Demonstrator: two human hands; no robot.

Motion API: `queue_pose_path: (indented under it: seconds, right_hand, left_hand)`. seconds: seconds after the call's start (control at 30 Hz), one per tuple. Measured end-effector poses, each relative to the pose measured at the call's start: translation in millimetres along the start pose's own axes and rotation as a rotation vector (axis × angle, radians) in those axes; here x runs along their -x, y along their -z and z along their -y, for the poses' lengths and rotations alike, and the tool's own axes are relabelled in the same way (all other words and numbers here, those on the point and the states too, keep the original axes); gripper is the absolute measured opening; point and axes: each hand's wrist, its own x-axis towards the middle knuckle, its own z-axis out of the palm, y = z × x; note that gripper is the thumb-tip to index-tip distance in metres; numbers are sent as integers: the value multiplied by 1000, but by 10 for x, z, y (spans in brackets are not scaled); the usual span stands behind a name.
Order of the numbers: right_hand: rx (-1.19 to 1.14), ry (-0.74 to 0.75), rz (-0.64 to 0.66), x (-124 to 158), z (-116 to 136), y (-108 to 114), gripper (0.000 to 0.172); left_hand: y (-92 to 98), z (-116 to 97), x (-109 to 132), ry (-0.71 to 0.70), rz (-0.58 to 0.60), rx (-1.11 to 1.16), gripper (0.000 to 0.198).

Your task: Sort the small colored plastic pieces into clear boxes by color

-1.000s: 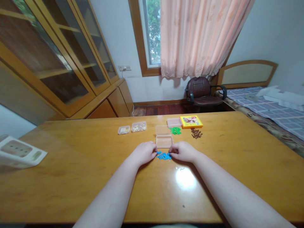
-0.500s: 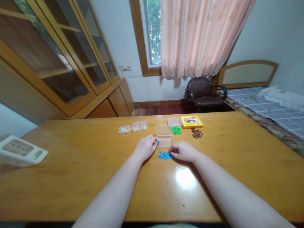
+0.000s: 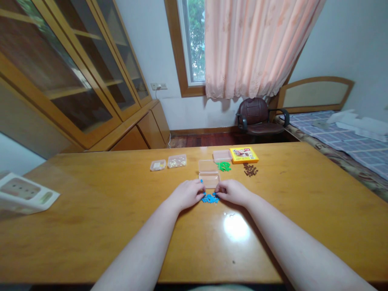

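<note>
A loose pile of small blue plastic pieces [image 3: 210, 199] lies on the wooden table in front of me. My left hand [image 3: 188, 193] is at the pile's left edge, thumb and finger pinched together at a blue piece. From the right, my right hand [image 3: 233, 192] reaches in, its fingertips closed on another blue piece. Just beyond the pile stands a clear plastic box [image 3: 209, 180] with its lid raised. One blue piece [image 3: 201, 181] shows at the box's left side, above my left fingers; whether it lies inside I cannot tell.
Behind the box are green pieces [image 3: 224, 166], brown pieces [image 3: 250, 170], another clear box [image 3: 222, 156] and a yellow package [image 3: 245, 155]. Two clear boxes, one with pale pieces [image 3: 177, 161], one smaller [image 3: 158, 165], stand back left. A white carton [image 3: 28, 193] is far left.
My left hand has come from the box's left side down toward me to the blue pile. My right hand has stayed close to the pile's right side.
</note>
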Motion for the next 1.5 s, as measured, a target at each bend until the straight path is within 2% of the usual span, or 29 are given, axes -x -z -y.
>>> queue_pose_path:
  seconds: [0.4, 0.67, 0.83, 0.97, 1.03, 1.3, 1.5]
  right_hand:
    - [-29, -22, -29, -19, 5, 5, 9]
    - [89, -6, -63, 8, 32, 37, 16]
    - [156, 11, -45, 13, 63, 33, 15]
    - [257, 9, -37, 8, 88, 35, 16]
    - [298, 7, -25, 6, 106, 44, 17]
    - [345, 17, 1, 17, 137, 58, 21]
    - [288, -5, -48, 19, 91, 45, 19]
  left_hand:
    - [-32, 38, -21, 40, 27, 17, 11]
    - [-17, 71, -13, 49, 5, 36, 9]
    - [-15, 97, -37, 43, -136, 40, 16]
    - [-40, 108, -63, 123, -256, -6, 23]
    - [-24, 99, -55, 133, -232, -26, 22]
    - [143, 48, 68, 83, 23, -48, 14]
    - [100, 72, 49, 125, 100, -43, 10]
